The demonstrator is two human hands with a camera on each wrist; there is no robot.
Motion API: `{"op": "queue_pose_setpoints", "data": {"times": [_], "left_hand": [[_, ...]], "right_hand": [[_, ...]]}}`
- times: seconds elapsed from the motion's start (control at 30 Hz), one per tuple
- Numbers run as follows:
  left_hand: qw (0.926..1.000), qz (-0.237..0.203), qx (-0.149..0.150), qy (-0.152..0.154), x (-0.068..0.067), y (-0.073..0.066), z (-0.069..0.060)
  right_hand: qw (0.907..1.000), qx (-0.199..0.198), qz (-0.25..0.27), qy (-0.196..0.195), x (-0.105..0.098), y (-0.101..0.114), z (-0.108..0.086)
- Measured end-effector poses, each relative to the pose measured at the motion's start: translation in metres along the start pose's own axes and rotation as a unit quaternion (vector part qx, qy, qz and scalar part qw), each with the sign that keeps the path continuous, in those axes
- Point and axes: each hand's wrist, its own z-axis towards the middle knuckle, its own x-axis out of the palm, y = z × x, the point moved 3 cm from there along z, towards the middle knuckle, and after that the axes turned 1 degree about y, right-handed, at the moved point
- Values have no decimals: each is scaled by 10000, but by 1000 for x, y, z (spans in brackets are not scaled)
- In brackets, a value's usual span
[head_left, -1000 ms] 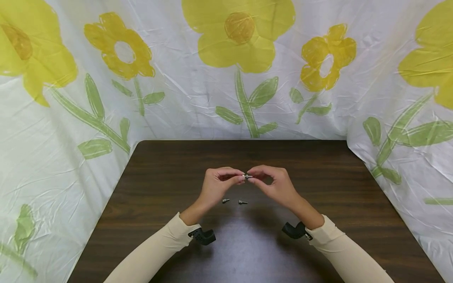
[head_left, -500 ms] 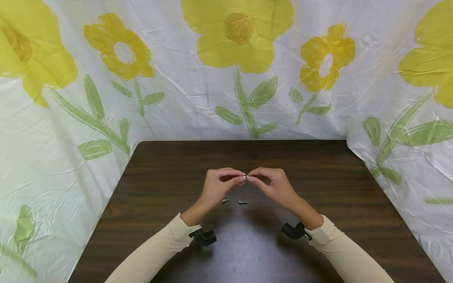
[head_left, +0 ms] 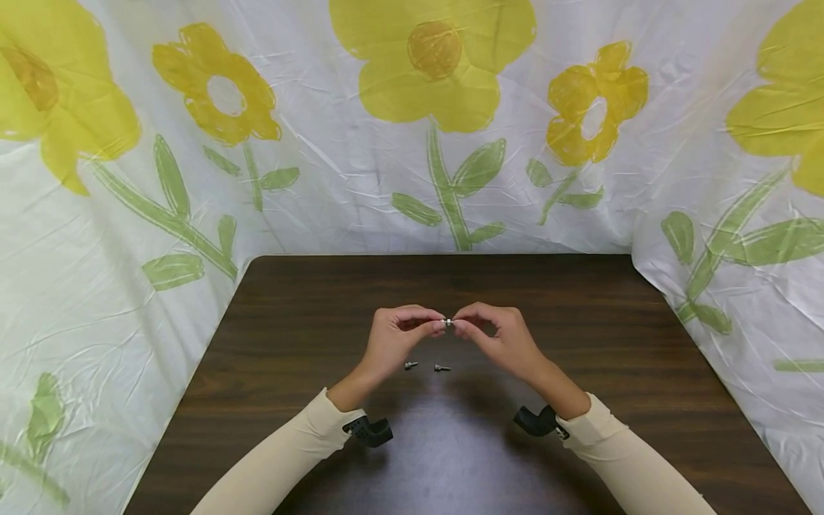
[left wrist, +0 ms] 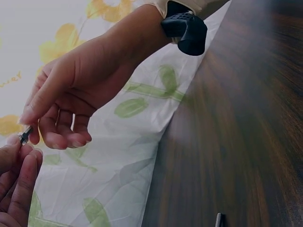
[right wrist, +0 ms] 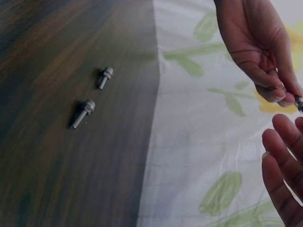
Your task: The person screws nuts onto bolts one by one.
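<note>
Between the two hands is a small metal bolt (head_left: 448, 322), apparently with a nut on it, held above the table. My left hand (head_left: 395, 332) pinches its left end with thumb and index finger. From the other side, my right hand (head_left: 498, 336) pinches the right end with thumb and forefinger. In the left wrist view the bolt (left wrist: 23, 137) sits between the fingertips of both hands, partly covered. Two more metal bolts (right wrist: 84, 113), (head_left: 410, 365) with nuts or collars near their heads lie on the table below the hands.
The dark wood-grain table (head_left: 290, 300) spreads under both arms. A white curtain (head_left: 322, 186) with yellow flowers hangs behind it and along both sides. Black wrist cameras (head_left: 369, 431) sit on both wrists by the cream sleeves (head_left: 290, 443).
My right fingertips closed in against the left ones half a second ago, mostly covering the bolt. Now they are slightly apart and its middle shows. The bolts on the table lie unmoved.
</note>
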Motion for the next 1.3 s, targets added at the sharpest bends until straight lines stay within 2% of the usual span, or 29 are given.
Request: {"op": "queue_pose_setpoints", "data": {"times": [0.13, 0.3, 0.47, 0.63, 0.9, 1.1, 1.3], "left_hand": [[10000, 52, 9, 42, 0, -1, 3], [9993, 376, 49, 54, 0, -1, 5], [9983, 585, 5, 72, 1, 0, 0], [9985, 529, 2, 118, 2, 2, -5], [9971, 349, 451, 503, 5, 0, -6], [9954, 413, 665, 549, 6, -2, -4], [9936, 581, 820, 514, 5, -2, 3]], "right_hand": [[9999, -111, -79, -57, -1, 0, 3], [9994, -218, -215, -186, -2, -1, 3], [9992, -246, -172, -273, 1, 3, -1], [9991, -262, -73, -331, 4, 14, -2], [9989, -260, -5, -383, 8, 3, -7], [9983, -432, 117, -379, 9, -1, -10], [9980, -454, 154, -424, 7, 0, -4]]}}
